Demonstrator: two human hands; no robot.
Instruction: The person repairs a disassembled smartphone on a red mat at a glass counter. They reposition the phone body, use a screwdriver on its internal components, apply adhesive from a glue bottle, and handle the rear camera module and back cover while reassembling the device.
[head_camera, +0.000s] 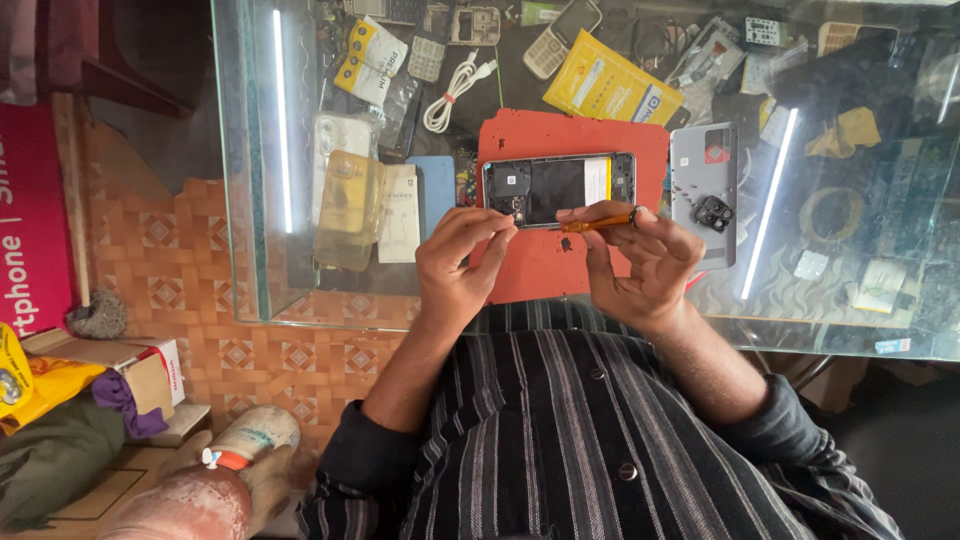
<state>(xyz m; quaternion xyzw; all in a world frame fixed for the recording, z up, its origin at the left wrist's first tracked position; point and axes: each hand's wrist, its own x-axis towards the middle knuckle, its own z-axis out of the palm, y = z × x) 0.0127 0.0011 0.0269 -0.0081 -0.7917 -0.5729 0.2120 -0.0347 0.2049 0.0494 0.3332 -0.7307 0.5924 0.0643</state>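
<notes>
- The opened phone (558, 189) lies back-up on a red mat (570, 262) on the glass table (850, 300), with its rear cover off and the board and battery exposed.
- The right hand (640, 265) pinches an orange screwdriver (598, 223) between thumb and forefingers; the tool lies almost level along the phone's near edge, tip toward the left.
- The left hand (460, 262) has its fingers drawn together at the phone's near-left corner, beside the camera end. Whether they pinch a screw or only steady the frame cannot be told.
- The step in hand looks like screw work at that corner of the board.
- A next move would call for the tip seated squarely and a light hold on any small part.
- The grey back cover (704, 190) lies just right of the mat.
</notes>
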